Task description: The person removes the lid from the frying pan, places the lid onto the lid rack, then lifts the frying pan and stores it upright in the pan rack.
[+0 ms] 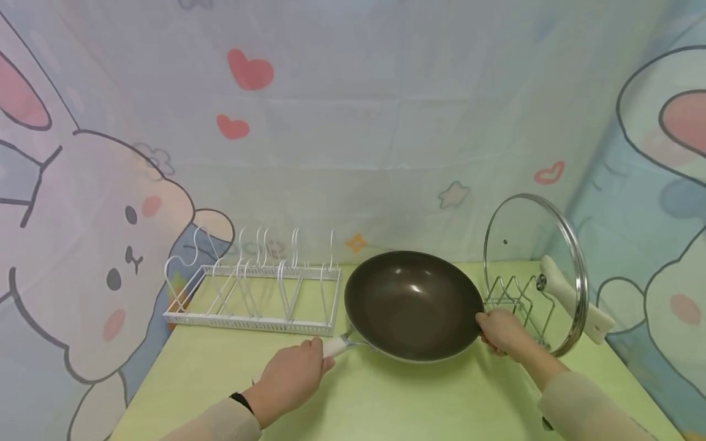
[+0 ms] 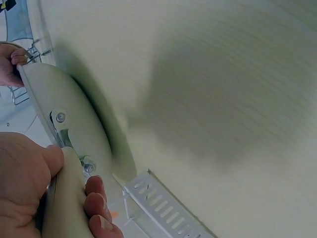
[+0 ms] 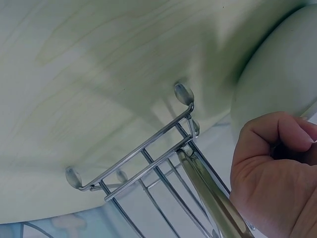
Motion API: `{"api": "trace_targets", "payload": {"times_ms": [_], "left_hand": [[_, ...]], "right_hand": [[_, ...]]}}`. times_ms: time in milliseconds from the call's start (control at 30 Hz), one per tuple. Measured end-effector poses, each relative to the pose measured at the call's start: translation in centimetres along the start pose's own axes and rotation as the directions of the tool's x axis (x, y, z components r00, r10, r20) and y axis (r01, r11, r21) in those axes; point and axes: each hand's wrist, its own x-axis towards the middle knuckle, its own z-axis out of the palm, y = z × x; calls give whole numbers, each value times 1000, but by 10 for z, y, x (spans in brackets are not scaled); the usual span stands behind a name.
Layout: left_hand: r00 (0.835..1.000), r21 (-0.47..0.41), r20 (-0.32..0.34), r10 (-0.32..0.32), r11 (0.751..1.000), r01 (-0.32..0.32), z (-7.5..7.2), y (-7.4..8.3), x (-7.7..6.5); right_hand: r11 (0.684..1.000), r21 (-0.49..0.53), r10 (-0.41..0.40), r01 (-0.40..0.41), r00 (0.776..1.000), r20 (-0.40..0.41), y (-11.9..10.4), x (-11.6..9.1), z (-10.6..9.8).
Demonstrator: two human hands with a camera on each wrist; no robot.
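A wok [image 1: 413,306] with a dark inside and a pale outside sits near the middle of the table, its bowl facing up and tilted slightly toward me. My left hand [image 1: 291,376] grips its white handle [image 1: 333,347]; in the left wrist view the fingers curl round that handle [image 2: 67,198] below two metal rivets. At the opposite side of the wok, my right hand [image 1: 503,332] pinches the rim between thumb and fingers. The right wrist view shows the curled right hand [image 3: 277,173] against the wok's pale outer wall [image 3: 277,64].
A white rack [image 1: 254,321] with upright loops stands left of the wok. To the right, a metal wire rack [image 1: 513,300] holds a glass lid [image 1: 576,275] on edge, its pale handle facing right. Both stand on the yellow-green table [image 1: 419,398], before a cartoon-printed curtain [image 1: 353,135].
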Motion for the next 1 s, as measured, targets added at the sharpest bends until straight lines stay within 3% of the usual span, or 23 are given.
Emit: {"api": "trace_targets", "payload": {"times_ms": [233,567,800,1000], "left_hand": [[1000,-5,-4,-5,1000,5,0,4,-2],[998,-51,53,-21,998,24,2,10,-3],[1000,-33,-4,-9,999,9,3,14,-3],[999,-52,16,-36,998,37,2,15,-2]], "right_hand": [[999,-29,-14,14,1000,-23,-1,4,-1],[994,-102,-39,35,999,-32,0,8,-3],[983,-172,-73,63,996,-51,0,15,-5],[976,-205,-95,74,991,-96,-7,21,-3]]}}
